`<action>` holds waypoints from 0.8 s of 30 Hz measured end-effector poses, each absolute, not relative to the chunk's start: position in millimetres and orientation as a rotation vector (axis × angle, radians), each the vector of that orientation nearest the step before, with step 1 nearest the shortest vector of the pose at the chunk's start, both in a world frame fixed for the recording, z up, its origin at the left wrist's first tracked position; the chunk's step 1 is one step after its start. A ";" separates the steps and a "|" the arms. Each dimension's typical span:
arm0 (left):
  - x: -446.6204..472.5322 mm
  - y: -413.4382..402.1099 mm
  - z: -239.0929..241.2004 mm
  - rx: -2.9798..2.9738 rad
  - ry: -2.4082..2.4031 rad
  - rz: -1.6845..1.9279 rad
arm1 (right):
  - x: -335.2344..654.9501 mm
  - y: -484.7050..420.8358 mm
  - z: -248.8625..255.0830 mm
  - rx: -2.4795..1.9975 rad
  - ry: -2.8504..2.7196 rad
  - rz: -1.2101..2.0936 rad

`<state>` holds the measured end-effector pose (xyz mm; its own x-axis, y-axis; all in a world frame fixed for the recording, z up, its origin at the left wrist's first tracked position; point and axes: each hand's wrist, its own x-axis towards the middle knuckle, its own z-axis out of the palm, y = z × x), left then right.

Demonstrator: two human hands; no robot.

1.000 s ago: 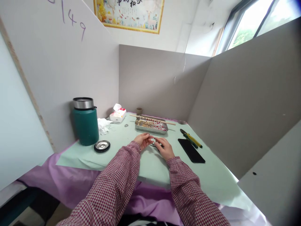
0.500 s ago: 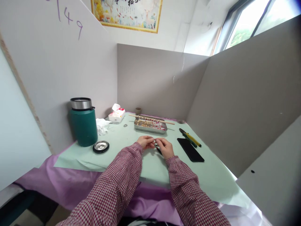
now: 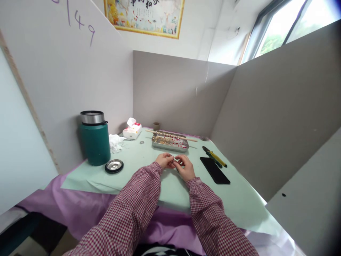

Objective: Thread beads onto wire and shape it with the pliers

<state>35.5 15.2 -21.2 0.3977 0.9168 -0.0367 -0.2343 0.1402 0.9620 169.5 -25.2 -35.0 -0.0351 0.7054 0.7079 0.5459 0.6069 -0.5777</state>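
Observation:
My left hand and my right hand meet over the green table cover, fingertips almost touching. The left fingers are pinched together around something too small to name. On the right, thumb and fingertips also close in beside the left fingertips; what they hold, if anything, is hidden. Just beyond both hands sits a metal tray with small gold and red pieces in it. A wooden stick with small pieces along it lies across the tray.
Right of my hands are a black flat pad and yellow-green-handled pliers. To the left stand a green thermos and its lid. Farther back are crumpled tissue, a tissue pack and a small cup. Grey partitions surround the table.
My right fingers have shifted and arched slightly beside the left fingertips. A dark slim tool seen under the right hand before no longer shows. The left hand is nearly still.

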 end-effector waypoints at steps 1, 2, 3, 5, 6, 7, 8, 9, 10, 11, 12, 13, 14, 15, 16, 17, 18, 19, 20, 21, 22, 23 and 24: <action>36.4 15.3 -21.4 1.126 0.785 0.955 | 169.6 -24.7 -35.8 -1.039 -1.713 0.157; 37.4 15.4 -21.7 1.137 0.794 0.947 | 169.7 -24.4 -36.5 -1.046 -1.728 0.132; 38.4 15.6 -22.1 1.148 0.803 0.942 | 169.8 -24.4 -36.9 -1.059 -1.741 0.101; 40.2 15.6 -22.8 1.158 0.813 0.946 | 169.8 -25.4 -36.7 -1.105 -1.764 0.020; 40.8 15.5 -23.0 1.159 0.820 0.954 | 169.6 -26.4 -36.0 -1.134 -1.777 -0.030; 41.3 15.2 -23.0 1.162 0.832 0.960 | 169.4 -27.5 -35.1 -1.163 -1.798 -0.083; 41.7 14.7 -22.9 1.170 0.849 0.962 | 169.0 -28.6 -34.1 -1.190 -1.828 -0.138; 41.8 14.3 -22.6 1.181 0.870 0.957 | 168.7 -29.7 -33.0 -1.214 -1.862 -0.195; 41.8 13.9 -22.1 1.193 0.891 0.949 | 168.5 -30.5 -31.9 -1.232 -1.899 -0.250; 41.7 13.7 -21.6 1.204 0.908 0.939 | 168.5 -31.2 -31.1 -1.244 -1.932 -0.302; 41.3 13.7 -21.1 1.211 0.917 0.926 | 168.7 -31.5 -30.5 -1.251 -1.958 -0.348; 40.7 14.1 -20.6 1.212 0.917 0.908 | 169.2 -31.7 -30.2 -1.254 -1.977 -0.386; 39.9 14.8 -20.1 1.203 0.906 0.885 | 169.8 -31.6 -30.2 -1.253 -1.987 -0.415; 38.9 15.9 -19.7 1.190 0.888 0.856 | 170.7 -31.5 -30.3 -1.250 -1.992 -0.434; 37.7 17.1 -19.5 1.173 0.867 0.824 | 171.6 -31.3 -30.5 -1.246 -1.995 -0.444; 36.5 18.4 -19.3 1.156 0.847 0.793 | 172.4 -31.0 -30.8 -1.240 -1.998 -0.449; 35.2 19.7 -19.1 1.140 0.829 0.767 | 173.1 -30.8 -31.0 -1.235 -2.003 -0.454; 33.9 20.7 -18.9 1.126 0.816 0.748 | 173.4 -30.6 -31.2 -1.232 -2.011 -0.462; 32.6 21.5 -18.6 1.114 0.806 0.735 | 173.5 -30.4 -31.3 -1.231 -2.022 -0.476; 31.5 21.9 -18.3 1.104 0.798 0.726 | 173.4 -30.2 -31.2 -1.231 -2.038 -0.494; 30.5 21.9 -17.9 1.096 0.791 0.719 | 172.9 -29.9 -31.1 -1.231 -2.054 -0.517; 29.7 21.6 -17.4 1.090 0.786 0.711 | 172.3 -29.8 -30.9 -1.231 -2.072 -0.540; 29.0 21.1 -16.9 1.089 0.781 0.703 | 171.5 -29.6 -30.7 -1.230 -2.091 -0.564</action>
<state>29.0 21.1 -16.9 0.5454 0.8138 -0.2007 -0.1135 0.3090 0.9443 171.5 -29.6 -30.7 -0.3575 0.6070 0.7097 0.8816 0.4701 0.0420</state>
